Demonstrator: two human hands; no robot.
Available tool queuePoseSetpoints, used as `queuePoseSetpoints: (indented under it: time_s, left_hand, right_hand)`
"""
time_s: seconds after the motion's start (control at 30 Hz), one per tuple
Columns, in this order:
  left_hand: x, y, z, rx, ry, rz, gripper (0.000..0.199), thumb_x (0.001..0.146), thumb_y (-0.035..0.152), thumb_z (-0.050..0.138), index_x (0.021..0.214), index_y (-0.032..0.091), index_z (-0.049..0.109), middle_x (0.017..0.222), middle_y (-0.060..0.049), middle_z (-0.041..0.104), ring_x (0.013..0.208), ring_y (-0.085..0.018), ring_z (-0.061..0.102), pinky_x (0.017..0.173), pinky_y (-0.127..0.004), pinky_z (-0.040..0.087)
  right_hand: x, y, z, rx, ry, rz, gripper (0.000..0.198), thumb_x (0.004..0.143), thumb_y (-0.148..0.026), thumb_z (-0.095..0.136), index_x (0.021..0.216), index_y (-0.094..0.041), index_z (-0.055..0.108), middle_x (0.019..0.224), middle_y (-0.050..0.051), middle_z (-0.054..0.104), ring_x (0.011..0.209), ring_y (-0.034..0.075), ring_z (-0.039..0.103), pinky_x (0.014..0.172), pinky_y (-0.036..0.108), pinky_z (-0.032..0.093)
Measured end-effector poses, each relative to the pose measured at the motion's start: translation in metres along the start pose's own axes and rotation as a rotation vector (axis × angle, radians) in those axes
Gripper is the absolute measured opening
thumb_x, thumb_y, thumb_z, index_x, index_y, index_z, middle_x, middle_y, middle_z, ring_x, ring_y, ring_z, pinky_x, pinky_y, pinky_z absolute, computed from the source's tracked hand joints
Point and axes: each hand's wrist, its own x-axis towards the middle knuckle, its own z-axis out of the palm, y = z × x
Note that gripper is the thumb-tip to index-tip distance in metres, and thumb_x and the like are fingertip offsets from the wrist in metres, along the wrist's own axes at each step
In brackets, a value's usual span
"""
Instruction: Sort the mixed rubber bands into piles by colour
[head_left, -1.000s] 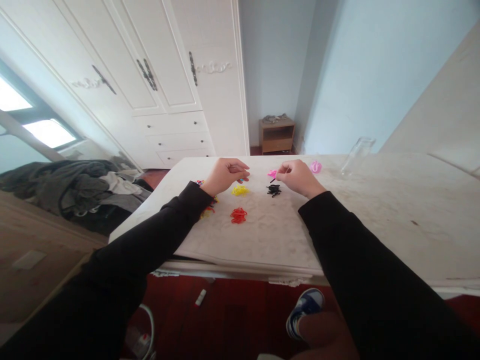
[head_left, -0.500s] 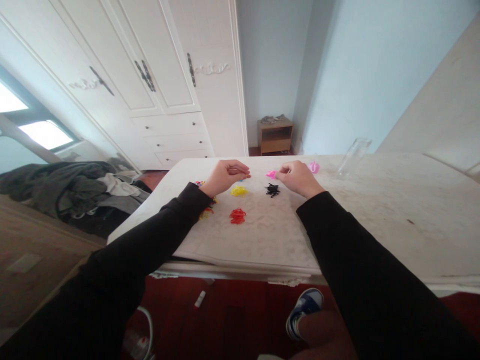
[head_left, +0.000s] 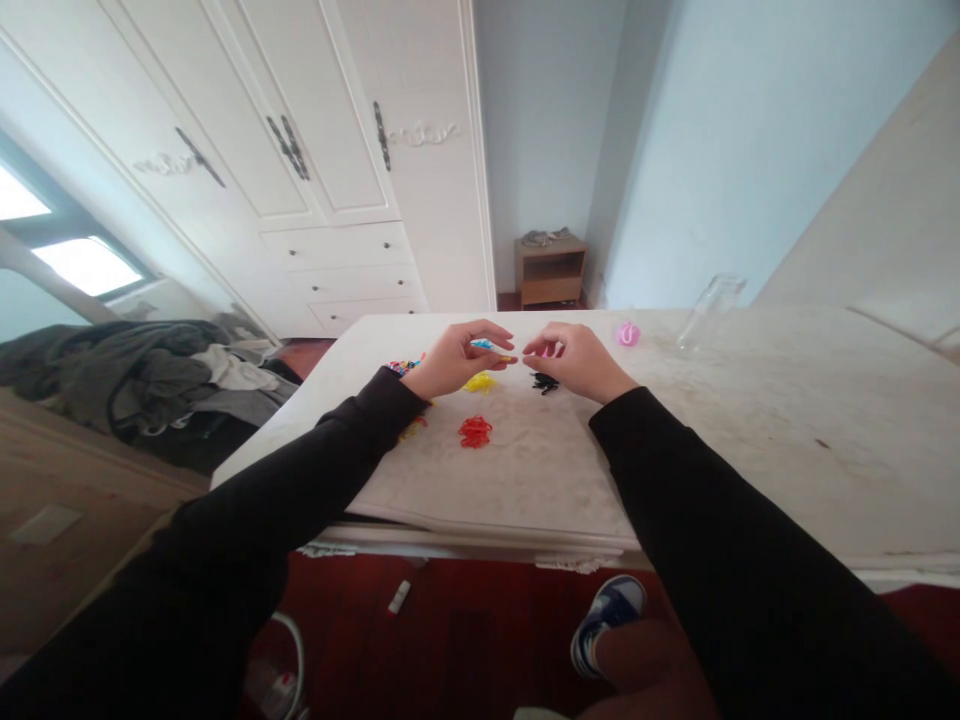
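Note:
My left hand is above the table with a small yellowish-orange rubber band pinched at its fingertips. My right hand is close by on the right, its curled thumb and index finger slightly apart, tips almost at the band. Under and around the hands lie little piles of rubber bands: blue, yellow, black and red. The pink pile is mostly behind my right fingers. Mixed-colour bands lie by my left wrist, partly covered by it.
A pink object and a clear glass vessel stand toward the back right of the white table. Clothes are heaped at the left. A small wooden cabinet stands beyond the table.
My right hand has moved left from the pink pile to the fingertips of my left hand. My left hand has shifted slightly right, and the blue pile shows more.

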Motion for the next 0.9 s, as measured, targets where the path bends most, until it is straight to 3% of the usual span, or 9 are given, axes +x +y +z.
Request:
queuePoseSetpoints:
  time_s: [0.13,0.43,0.7,0.9]
  left_hand:
    - [0.000,0.001,0.000,0.062,-0.012,0.020,0.034,0.082,0.027,0.079,0.109,0.012,0.064,0.111,-0.011,0.072,0.086,-0.018,0.076,0.084,-0.035,0.066]
    - [0.000,0.002,0.003,0.085,-0.041,0.059,0.025,0.085,0.021,0.073,0.108,0.012,0.065,0.112,-0.011,0.071,0.089,-0.018,0.075,0.083,-0.033,0.066]
    - [0.000,0.001,0.004,0.038,-0.046,0.045,0.028,0.086,0.028,0.074,0.108,0.013,0.065,0.112,-0.009,0.071,0.090,-0.017,0.075,0.086,-0.035,0.066]
    - [-0.003,0.006,0.002,0.074,-0.036,-0.050,0.030,0.083,0.034,0.077,0.099,0.013,0.064,0.091,-0.007,0.073,0.088,-0.021,0.077,0.078,-0.031,0.064]
  right_hand:
    - [-0.001,-0.003,0.004,0.050,-0.037,-0.026,0.017,0.077,-0.032,0.076,0.080,-0.016,0.078,0.074,0.005,0.068,0.067,0.015,0.057,0.064,0.029,0.043]
    - [-0.001,-0.001,0.011,0.142,-0.020,-0.093,0.017,0.078,-0.032,0.076,0.082,-0.015,0.076,0.074,0.004,0.067,0.064,0.013,0.056,0.060,0.027,0.043]
    - [-0.001,-0.002,0.010,0.125,-0.021,-0.137,0.012,0.080,-0.029,0.074,0.078,-0.017,0.076,0.076,0.005,0.070,0.065,0.014,0.058,0.063,0.029,0.044]
    - [0.000,-0.007,0.006,0.083,0.033,-0.104,0.010,0.082,-0.021,0.069,0.077,-0.016,0.075,0.077,0.005,0.069,0.069,0.015,0.057,0.067,0.030,0.044]
